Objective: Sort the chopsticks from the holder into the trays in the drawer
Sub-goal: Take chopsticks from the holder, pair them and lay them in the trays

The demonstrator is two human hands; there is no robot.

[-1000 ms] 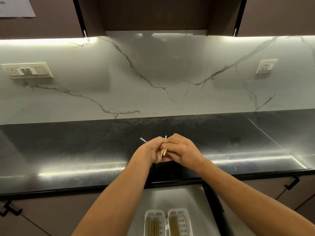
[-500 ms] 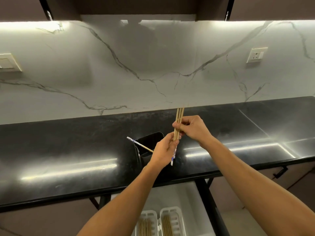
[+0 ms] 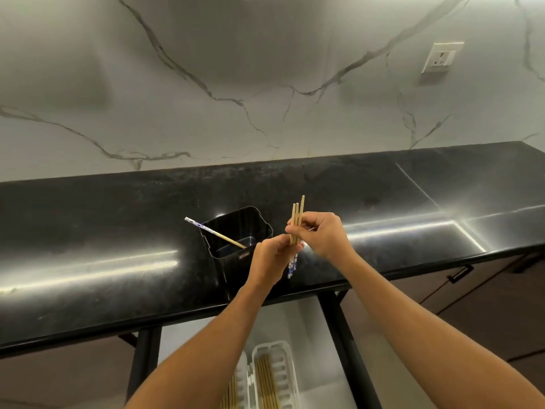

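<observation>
From my head camera, both hands meet just above the near edge of the black counter (image 3: 88, 231), a little right of the holder (image 3: 236, 231). My right hand (image 3: 324, 234) pinches a small bundle of plain wooden chopsticks (image 3: 297, 219), fingers closed narrow around them. The sticks stand nearly upright, their long axis running from the blunt tops above my knuckles down toward me. My left hand (image 3: 271, 258) is curled shut on the lower part of the same bundle, where a blue-patterned chopstick (image 3: 292, 265) points its decorated end downward — so the two kinds lie head to tail in one grip. How many sticks are in the bundle I can't tell for sure.

The trays (image 3: 283, 376) sit in the open drawer (image 3: 312, 335) directly below and nearer to me, their slots running near-to-far, plain wooden sticks already lying in both. I judge the next move is to pull the kinds apart, then tip the sticks flat along that axis before lowering them; either hand is about equally close.

One more blue-patterned chopstick (image 3: 215, 231) leans out of the holder to the left — my left hand is nearer to it.
</observation>
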